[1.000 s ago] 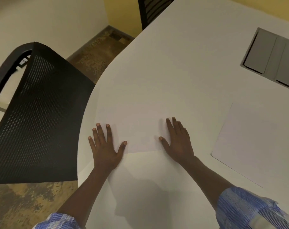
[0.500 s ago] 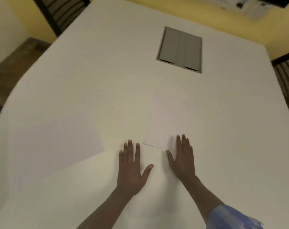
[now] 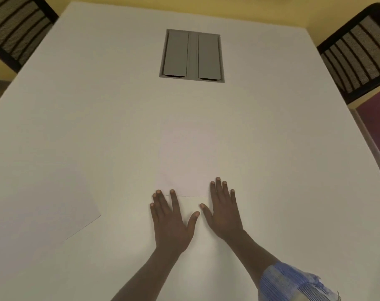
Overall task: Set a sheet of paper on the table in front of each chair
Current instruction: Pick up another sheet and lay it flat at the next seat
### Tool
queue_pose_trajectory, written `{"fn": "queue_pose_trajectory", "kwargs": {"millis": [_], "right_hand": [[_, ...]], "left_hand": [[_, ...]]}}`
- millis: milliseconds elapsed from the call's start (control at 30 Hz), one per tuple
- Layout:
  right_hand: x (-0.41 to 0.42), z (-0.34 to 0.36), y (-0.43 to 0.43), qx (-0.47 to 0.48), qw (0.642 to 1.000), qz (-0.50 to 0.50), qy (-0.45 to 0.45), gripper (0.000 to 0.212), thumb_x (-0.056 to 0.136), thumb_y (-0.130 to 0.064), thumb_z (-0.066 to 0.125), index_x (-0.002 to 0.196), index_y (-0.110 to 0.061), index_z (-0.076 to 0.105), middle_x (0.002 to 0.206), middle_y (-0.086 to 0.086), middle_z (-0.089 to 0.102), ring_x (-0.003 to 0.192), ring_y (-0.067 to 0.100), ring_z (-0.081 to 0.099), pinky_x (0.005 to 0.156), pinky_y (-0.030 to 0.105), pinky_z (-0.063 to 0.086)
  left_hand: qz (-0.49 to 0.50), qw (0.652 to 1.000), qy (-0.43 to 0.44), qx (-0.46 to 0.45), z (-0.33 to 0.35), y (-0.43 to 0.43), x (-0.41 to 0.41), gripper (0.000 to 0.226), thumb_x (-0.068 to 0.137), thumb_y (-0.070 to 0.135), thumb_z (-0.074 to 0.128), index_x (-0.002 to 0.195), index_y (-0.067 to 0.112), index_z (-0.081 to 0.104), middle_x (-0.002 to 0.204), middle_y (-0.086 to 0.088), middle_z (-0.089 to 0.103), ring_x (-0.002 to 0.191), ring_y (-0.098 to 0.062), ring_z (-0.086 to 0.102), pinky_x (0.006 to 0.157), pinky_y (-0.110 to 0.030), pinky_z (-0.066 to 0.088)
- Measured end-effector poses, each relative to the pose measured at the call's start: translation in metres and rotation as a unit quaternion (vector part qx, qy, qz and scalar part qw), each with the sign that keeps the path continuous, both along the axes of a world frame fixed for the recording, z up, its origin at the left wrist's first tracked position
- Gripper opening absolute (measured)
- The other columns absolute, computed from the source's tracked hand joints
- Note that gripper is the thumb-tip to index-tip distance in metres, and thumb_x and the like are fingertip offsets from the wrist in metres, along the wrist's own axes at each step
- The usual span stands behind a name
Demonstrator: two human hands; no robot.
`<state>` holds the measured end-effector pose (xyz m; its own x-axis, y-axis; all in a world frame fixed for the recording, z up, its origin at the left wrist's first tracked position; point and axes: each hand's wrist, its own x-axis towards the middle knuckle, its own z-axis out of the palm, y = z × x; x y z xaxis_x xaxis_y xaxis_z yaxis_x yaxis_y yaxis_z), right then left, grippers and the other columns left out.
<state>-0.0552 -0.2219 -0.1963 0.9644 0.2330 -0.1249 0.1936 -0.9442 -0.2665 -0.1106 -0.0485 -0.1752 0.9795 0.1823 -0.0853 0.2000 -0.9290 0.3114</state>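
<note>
A white sheet of paper point(image 3: 185, 161) lies flat on the white table point(image 3: 87, 105), straight ahead of me. My left hand point(image 3: 171, 220) rests flat with spread fingers, its fingertips at the sheet's near edge. My right hand point(image 3: 223, 210) also lies flat, its fingers over the sheet's near right corner. Neither hand grips anything. A second white sheet point(image 3: 54, 198) lies at an angle on the table to my left. One black slatted chair point(image 3: 17, 29) stands at the far left corner and another chair point(image 3: 358, 53) at the far right corner.
A grey cable hatch with two flaps point(image 3: 192, 56) is set into the table's middle, beyond the sheet. A yellow wall runs behind the table. The table's right edge curves down past a dark purple floor area point(image 3: 377, 118).
My view has swung right, from the left sheet by the mesh chair to the sheet in the middle. Both hands have moved off the left sheet and lie at the middle sheet's near edge.
</note>
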Motion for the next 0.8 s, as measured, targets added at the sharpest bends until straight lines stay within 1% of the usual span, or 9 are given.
{"fn": "queue_pose_trajectory", "kwargs": {"millis": [133, 233, 367, 433, 500, 567, 633, 700, 800], "right_hand": [[0.0, -0.001, -0.002, 0.003, 1.0, 0.009, -0.005, 0.078, 0.101, -0.056, 0.033, 0.161, -0.011, 0.012, 0.17, 0.008, 0.001, 0.157, 0.026, -0.002, 0.126, 0.047, 0.005], [0.001, -0.001, -0.003, 0.003, 1.0, 0.014, -0.007, 0.077, 0.101, -0.056, 0.031, 0.16, -0.01, 0.014, 0.169, 0.009, 0.003, 0.157, 0.028, 0.0, 0.126, 0.049, 0.007], [0.001, 0.001, -0.001, 0.021, 1.0, 0.003, -0.003, 0.078, 0.101, -0.056, 0.033, 0.161, -0.01, 0.013, 0.169, 0.009, 0.002, 0.156, 0.028, -0.001, 0.126, 0.048, 0.004], [0.0, 0.001, -0.001, 0.024, 1.0, 0.002, 0.001, 0.078, 0.101, -0.056, 0.034, 0.161, -0.01, 0.013, 0.169, 0.009, 0.0, 0.156, 0.028, -0.002, 0.126, 0.047, 0.002], [0.001, 0.002, -0.001, 0.026, 1.0, 0.003, 0.004, 0.078, 0.1, -0.057, 0.033, 0.16, -0.01, 0.013, 0.169, 0.009, 0.001, 0.156, 0.028, -0.002, 0.126, 0.046, 0.0], [0.001, 0.004, -0.001, 0.019, 1.0, 0.003, 0.011, 0.079, 0.1, -0.058, 0.03, 0.161, -0.01, 0.013, 0.169, 0.009, -0.001, 0.156, 0.028, -0.002, 0.125, 0.044, -0.002], [0.002, 0.006, -0.001, 0.011, 1.0, 0.004, 0.018, 0.08, 0.099, -0.059, 0.027, 0.161, -0.011, 0.012, 0.169, 0.009, -0.002, 0.156, 0.029, -0.002, 0.125, 0.044, -0.002], [0.002, 0.007, 0.0, 0.009, 1.0, 0.004, 0.026, 0.08, 0.099, -0.059, 0.027, 0.161, -0.011, 0.01, 0.169, 0.009, -0.003, 0.156, 0.029, -0.003, 0.125, 0.044, -0.002], [0.004, 0.012, 0.0, 0.002, 0.999, 0.007, 0.044, 0.08, 0.1, -0.058, 0.03, 0.161, -0.012, 0.007, 0.169, 0.009, -0.007, 0.156, 0.029, -0.006, 0.125, 0.045, -0.003]], "left_hand": [[0.008, 0.999, 0.001, -0.038, 0.006, -0.01, 0.009, 0.099, 0.092, 0.073, 0.035, 0.161, 0.007, 0.009, 0.164, -0.029, 0.015, 0.155, -0.042, 0.013, 0.126, -0.054, 0.014], [0.016, 0.988, -0.041, -0.15, 0.017, -0.016, 0.024, 0.097, 0.094, 0.066, 0.044, 0.161, 0.009, 0.003, 0.17, -0.011, 0.011, 0.157, -0.033, 0.011, 0.126, -0.051, 0.014], [0.205, 0.899, -0.062, -0.382, 0.042, -0.017, 0.053, 0.104, 0.088, 0.055, 0.069, 0.162, 0.025, 0.002, 0.157, -0.001, 0.044, 0.144, -0.019, 0.041, 0.117, -0.042, 0.037], [0.306, 0.839, -0.041, -0.448, 0.051, -0.013, 0.071, 0.1, 0.086, 0.055, 0.072, 0.161, 0.024, 0.013, 0.129, 0.003, 0.062, 0.127, -0.019, 0.057, 0.105, -0.034, 0.043], [0.372, 0.783, -0.026, -0.498, 0.053, -0.004, 0.087, 0.079, 0.086, 0.047, 0.075, 0.15, 0.017, 0.04, 0.103, 0.005, 0.066, 0.105, -0.019, 0.063, 0.096, -0.032, 0.046], [0.385, 0.771, -0.015, -0.507, 0.054, 0.004, 0.095, 0.044, 0.088, 0.038, 0.076, 0.123, 0.015, 0.064, 0.092, 0.006, 0.064, 0.091, -0.019, 0.062, 0.082, -0.029, 0.048], [0.383, 0.768, -0.009, -0.513, 0.052, 0.01, 0.096, 0.022, 0.087, 0.033, 0.076, 0.098, 0.014, 0.07, 0.085, 0.003, 0.065, 0.084, -0.02, 0.059, 0.073, -0.028, 0.046], [0.386, 0.756, 0.003, -0.529, 0.054, 0.014, 0.095, 0.022, 0.086, 0.033, 0.078, 0.087, 0.013, 0.067, 0.081, -0.001, 0.065, 0.08, -0.023, 0.058, 0.074, -0.034, 0.048], [0.379, 0.72, 0.039, -0.579, 0.058, 0.017, 0.098, 0.041, 0.084, 0.038, 0.08, 0.104, 0.005, 0.066, 0.088, -0.01, 0.068, 0.081, -0.027, 0.064, 0.075, -0.04, 0.054]]}}
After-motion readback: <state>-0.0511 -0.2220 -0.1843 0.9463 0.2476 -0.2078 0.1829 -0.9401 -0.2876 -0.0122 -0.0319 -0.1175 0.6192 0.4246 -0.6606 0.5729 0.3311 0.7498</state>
